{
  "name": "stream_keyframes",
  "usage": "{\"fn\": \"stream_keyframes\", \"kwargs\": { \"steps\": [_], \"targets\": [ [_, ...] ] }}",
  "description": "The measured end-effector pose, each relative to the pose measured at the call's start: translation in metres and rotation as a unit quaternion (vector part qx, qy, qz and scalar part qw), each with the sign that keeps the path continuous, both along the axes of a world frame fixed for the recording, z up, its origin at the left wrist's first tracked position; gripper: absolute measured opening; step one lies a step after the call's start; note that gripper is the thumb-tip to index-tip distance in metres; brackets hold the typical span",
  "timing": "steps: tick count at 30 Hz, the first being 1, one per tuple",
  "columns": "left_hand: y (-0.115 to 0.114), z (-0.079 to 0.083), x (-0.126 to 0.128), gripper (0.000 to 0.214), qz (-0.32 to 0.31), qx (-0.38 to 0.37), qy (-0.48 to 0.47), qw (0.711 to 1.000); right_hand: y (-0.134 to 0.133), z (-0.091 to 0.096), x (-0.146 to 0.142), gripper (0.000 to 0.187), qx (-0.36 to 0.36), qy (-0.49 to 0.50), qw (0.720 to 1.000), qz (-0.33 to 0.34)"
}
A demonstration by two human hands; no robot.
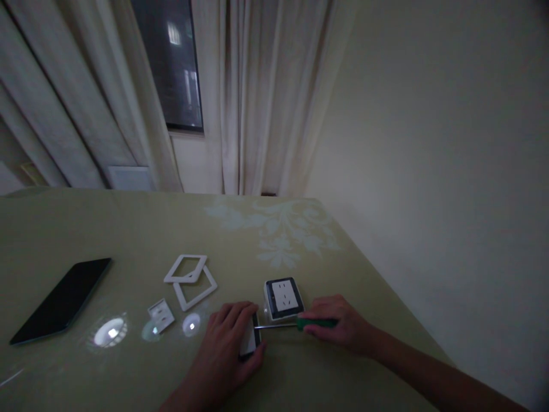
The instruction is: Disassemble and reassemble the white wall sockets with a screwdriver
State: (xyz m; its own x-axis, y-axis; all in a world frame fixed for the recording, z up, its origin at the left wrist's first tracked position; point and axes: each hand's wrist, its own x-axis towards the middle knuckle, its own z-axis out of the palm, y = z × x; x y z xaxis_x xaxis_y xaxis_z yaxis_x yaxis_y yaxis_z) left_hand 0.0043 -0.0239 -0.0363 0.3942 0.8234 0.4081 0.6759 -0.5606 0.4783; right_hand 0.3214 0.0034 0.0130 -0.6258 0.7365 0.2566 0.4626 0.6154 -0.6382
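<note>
My left hand (227, 337) is closed around a small white and black socket module (250, 339), pressing it against the table (128, 223). In my right hand (338, 325) I grip a screwdriver (295, 325) by its green handle, and the metal shaft points left, its tip touching the module's edge. Just beyond the screwdriver stands a second socket (283, 296), white-faced with a dark frame, untouched.
Two white square frames (191, 277) lie overlapped left of the sockets. A small white plate (160, 314) rests nearer me. A black phone (62, 300) lies at the far left. Ceiling lights glare off the glossy tabletop. Curtains, a window and a wall stand behind.
</note>
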Motion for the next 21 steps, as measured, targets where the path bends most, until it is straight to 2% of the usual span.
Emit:
{"fn": "stream_keyframes", "kwargs": {
  "steps": [5, 11, 14, 16, 18, 19, 21],
  "targets": [
    [-0.003, -0.001, 0.002, 0.058, -0.003, -0.010, 0.008, 1.000, -0.010, -0.020, 0.001, 0.036, 0.003, 0.022, 1.000, -0.017],
    [-0.005, -0.002, 0.003, 0.055, 0.004, 0.010, 0.060, 0.998, -0.024, -0.033, 0.003, 0.039, -0.008, 0.017, 0.997, -0.069],
    [-0.004, -0.005, 0.002, 0.055, 0.004, 0.038, 0.055, 0.998, -0.033, -0.040, 0.003, 0.042, -0.029, 0.002, 0.993, -0.115],
    [-0.002, -0.004, 0.000, 0.052, -0.007, 0.058, 0.026, 0.998, -0.038, -0.046, 0.005, 0.044, -0.041, 0.005, 0.988, -0.150],
    [0.001, 0.000, -0.004, 0.040, -0.011, 0.051, -0.037, 0.998, -0.041, -0.052, 0.008, 0.045, -0.043, 0.013, 0.983, -0.180],
    [0.002, 0.004, -0.006, 0.032, -0.005, 0.026, -0.081, 0.996, -0.041, -0.054, 0.010, 0.044, -0.043, 0.016, 0.980, -0.195],
    [0.003, 0.013, -0.010, 0.026, 0.029, -0.070, -0.182, 0.980, -0.042, -0.058, 0.013, 0.043, -0.043, 0.016, 0.974, -0.220]
  ]
}}
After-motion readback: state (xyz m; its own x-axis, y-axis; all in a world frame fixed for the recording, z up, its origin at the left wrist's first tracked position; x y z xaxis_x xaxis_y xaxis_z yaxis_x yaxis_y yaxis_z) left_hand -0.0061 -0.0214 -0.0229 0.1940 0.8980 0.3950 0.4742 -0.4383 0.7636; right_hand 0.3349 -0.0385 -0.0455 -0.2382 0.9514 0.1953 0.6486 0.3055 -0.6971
